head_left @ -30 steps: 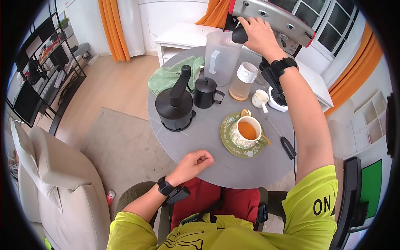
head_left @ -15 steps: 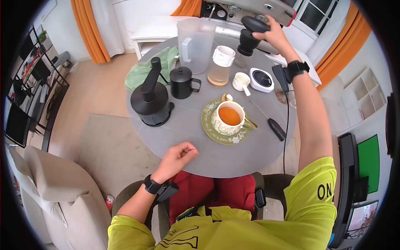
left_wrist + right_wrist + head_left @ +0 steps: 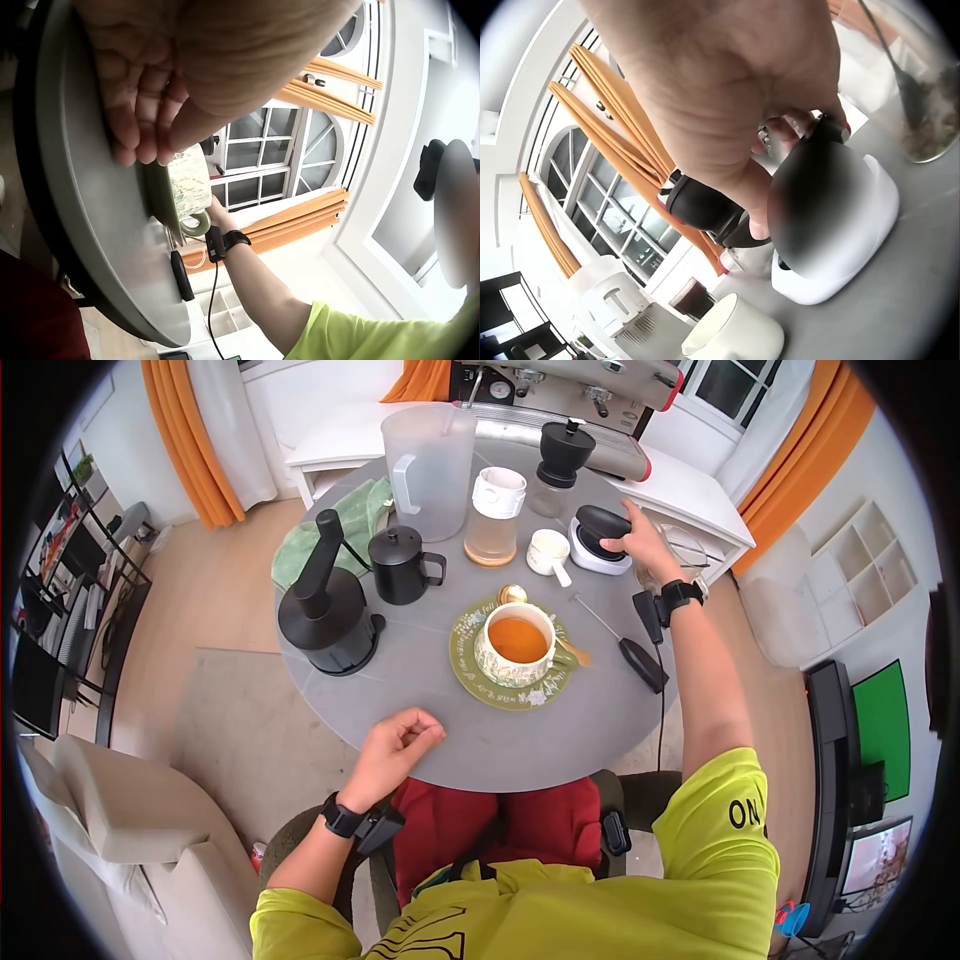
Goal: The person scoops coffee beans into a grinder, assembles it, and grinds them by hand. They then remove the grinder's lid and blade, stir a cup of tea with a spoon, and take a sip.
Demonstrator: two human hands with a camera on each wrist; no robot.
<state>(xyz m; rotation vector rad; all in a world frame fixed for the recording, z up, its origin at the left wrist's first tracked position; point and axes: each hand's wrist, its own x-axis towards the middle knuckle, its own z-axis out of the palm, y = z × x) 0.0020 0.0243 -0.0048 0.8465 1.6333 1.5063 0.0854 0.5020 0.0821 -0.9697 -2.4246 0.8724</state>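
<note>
My right hand (image 3: 650, 550) grips a black oval piece (image 3: 604, 523) by its edge; I cannot tell what it is. It tilts close over a white device with a round black top (image 3: 600, 563). In the right wrist view, the piece (image 3: 817, 195) looks blurred and hides much of the white base (image 3: 881, 214). At the table's near edge, my left hand (image 3: 398, 745) rests with loosely curled fingers and nothing in them. Ahead of it, a patterned cup of orange-brown drink (image 3: 518, 640) stands on a green saucer (image 3: 465, 680). A small white handled cup (image 3: 548, 550) is beside the device.
A black hand grinder with a glass base (image 3: 565, 455) stands at the back. Leftward are a white-collared glass vessel (image 3: 492, 525), a clear pitcher (image 3: 430, 470), a black lidded pot (image 3: 398, 565), a black crank-handled canister (image 3: 328, 620) and a green cloth (image 3: 325, 540). A milk frother (image 3: 640, 665) lies right.
My right hand has carried the black oval piece from beside the grinder, down and nearer, to over the white device. My left hand stays at the table edge; the head view has shifted.
</note>
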